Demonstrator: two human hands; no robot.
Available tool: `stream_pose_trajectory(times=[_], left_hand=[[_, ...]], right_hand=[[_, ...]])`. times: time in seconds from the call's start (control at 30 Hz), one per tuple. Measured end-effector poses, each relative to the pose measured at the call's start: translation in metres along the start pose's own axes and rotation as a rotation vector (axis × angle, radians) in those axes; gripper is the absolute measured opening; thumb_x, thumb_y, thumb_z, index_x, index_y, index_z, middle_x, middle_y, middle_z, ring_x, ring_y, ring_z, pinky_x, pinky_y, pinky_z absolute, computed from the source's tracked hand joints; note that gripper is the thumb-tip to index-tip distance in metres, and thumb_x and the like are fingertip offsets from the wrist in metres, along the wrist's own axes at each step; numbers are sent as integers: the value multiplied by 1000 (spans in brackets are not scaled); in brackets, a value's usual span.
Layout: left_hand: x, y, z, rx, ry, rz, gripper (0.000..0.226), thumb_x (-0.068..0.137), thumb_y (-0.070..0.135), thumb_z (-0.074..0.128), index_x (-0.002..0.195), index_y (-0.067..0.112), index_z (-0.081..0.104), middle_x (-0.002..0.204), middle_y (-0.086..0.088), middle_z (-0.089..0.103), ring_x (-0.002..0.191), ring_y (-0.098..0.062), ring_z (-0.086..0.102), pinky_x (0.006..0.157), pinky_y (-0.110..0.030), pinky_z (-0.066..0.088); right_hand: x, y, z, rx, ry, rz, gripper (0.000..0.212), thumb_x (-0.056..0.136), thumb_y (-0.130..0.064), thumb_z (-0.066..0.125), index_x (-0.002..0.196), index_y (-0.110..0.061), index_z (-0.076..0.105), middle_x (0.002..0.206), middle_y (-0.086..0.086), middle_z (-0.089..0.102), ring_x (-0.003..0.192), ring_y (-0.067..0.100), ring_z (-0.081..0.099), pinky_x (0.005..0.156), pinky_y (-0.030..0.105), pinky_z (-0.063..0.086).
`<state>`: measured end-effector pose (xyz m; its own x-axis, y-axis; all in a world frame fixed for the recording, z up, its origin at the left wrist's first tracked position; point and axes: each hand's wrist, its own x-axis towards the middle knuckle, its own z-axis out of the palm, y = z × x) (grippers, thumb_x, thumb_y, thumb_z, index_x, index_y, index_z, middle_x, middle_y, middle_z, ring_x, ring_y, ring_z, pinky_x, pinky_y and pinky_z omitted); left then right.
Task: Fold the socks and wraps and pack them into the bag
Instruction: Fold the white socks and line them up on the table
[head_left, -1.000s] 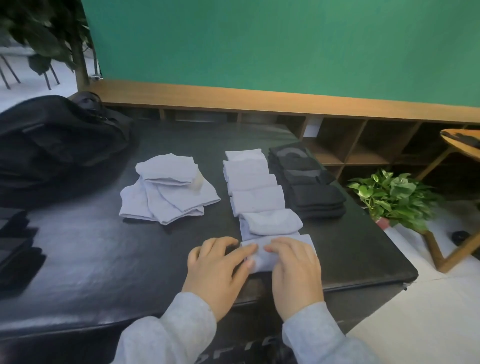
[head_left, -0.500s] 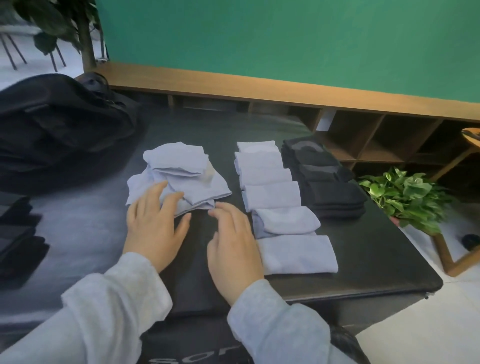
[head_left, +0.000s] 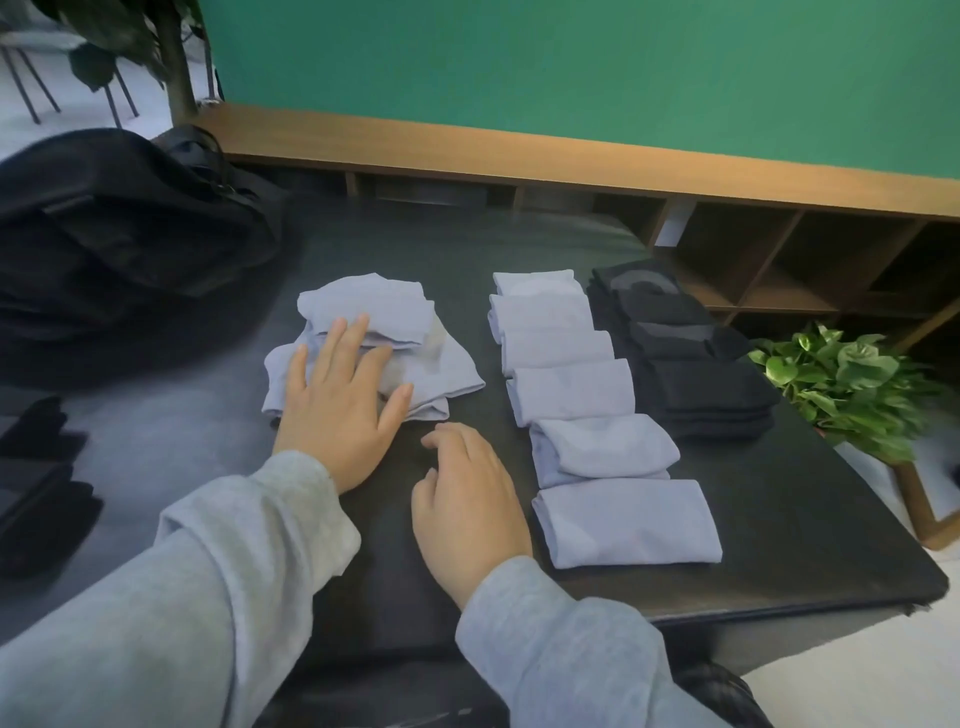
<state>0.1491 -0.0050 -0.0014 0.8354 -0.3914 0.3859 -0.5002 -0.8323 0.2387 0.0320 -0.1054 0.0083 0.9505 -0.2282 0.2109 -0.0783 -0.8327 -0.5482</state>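
Observation:
A loose pile of light lilac socks (head_left: 415, 332) lies mid-table. My left hand (head_left: 340, 400) rests flat on its near left part, fingers spread and straight. My right hand (head_left: 465, 499) hovers over the bare dark table (head_left: 810, 525) just right of the pile, fingers loosely curled, holding nothing. A row of several folded lilac socks (head_left: 576, 389) runs from far to near on the right, the nearest folded sock (head_left: 628, 522) by my right wrist. Folded black items (head_left: 696, 364) sit in a row beyond it. The black bag (head_left: 114, 234) lies at the far left.
More black folded pieces (head_left: 36, 483) lie at the table's left edge. A wooden shelf unit (head_left: 779, 249) runs behind the table below a green wall. A potted green plant (head_left: 847, 384) stands on the floor off the table's right edge.
Both hands left the nearest folded sock and moved left. My left hand has now come down flat on the loose pile; my right hand trails beside it.

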Motion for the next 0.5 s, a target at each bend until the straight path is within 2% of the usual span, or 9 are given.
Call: stream_pose_trajectory(times=[0.13, 0.33, 0.43, 0.5], left_hand=[[8, -1, 2, 11, -46, -61, 48, 95, 49, 27, 128, 19, 47, 157, 3, 5, 144, -13, -4, 114, -42, -5], [8, -3, 4, 40, -50, -77, 62, 94, 51, 18, 141, 13, 33, 156, 2, 14, 143, -13, 5, 113, -44, 2], [6, -3, 4, 57, 19, -52, 74, 87, 54, 13, 140, 8, 36, 154, -2, 21, 143, -16, 11, 110, -44, 2], [3, -3, 2, 68, 100, 7, 73, 86, 51, 17, 135, 2, 41, 151, -8, 29, 141, -20, 19, 107, -46, 6]], right_hand=[[-2, -1, -1, 17, -6, 2, 38, 91, -11, 42, 128, -19, 47, 133, -10, 43, 127, 5, 35, 101, 12, 21], [-3, -1, -2, 9, -13, 6, 35, 92, -14, 43, 127, -22, 46, 131, -12, 43, 124, 3, 36, 101, 11, 23], [-2, -1, -2, 10, -2, 9, 35, 92, -14, 43, 125, -22, 47, 130, -12, 44, 123, 3, 37, 101, 13, 24], [-3, -2, -2, 24, 11, 18, 35, 91, -14, 43, 125, -22, 47, 130, -12, 44, 122, 4, 38, 100, 14, 26]])
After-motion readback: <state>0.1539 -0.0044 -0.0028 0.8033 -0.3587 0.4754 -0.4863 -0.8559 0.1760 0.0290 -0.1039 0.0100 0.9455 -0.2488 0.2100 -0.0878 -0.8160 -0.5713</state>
